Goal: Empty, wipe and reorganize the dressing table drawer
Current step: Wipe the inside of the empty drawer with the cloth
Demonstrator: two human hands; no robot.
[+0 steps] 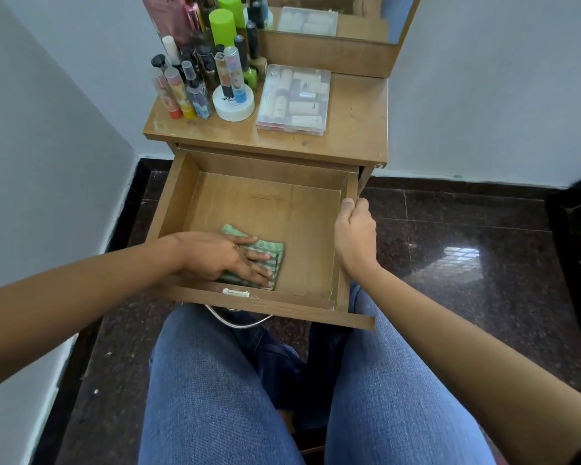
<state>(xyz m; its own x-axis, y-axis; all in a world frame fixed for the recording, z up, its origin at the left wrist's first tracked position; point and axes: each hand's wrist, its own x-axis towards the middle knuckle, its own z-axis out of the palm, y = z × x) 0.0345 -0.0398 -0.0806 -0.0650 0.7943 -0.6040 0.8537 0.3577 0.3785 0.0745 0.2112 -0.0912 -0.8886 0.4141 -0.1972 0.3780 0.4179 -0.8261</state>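
Observation:
The wooden drawer point(178, 199) of the dressing table is pulled out over my lap, and nothing lies in it except a folded green striped cloth point(269, 250). My left hand point(222, 256) lies flat on the cloth, fingers spread, pressing it onto the drawer bottom near the front left corner. My right hand point(354, 234) grips the top edge of the drawer's right side wall, thumb on the rim.
On the table top point(356, 125) stand several bottles and tubes point(195, 82), a white round jar point(233, 104) and a clear plastic box point(294, 100) of small items. A mirror point(336, 18) rises behind. White walls flank the table; the floor is dark stone.

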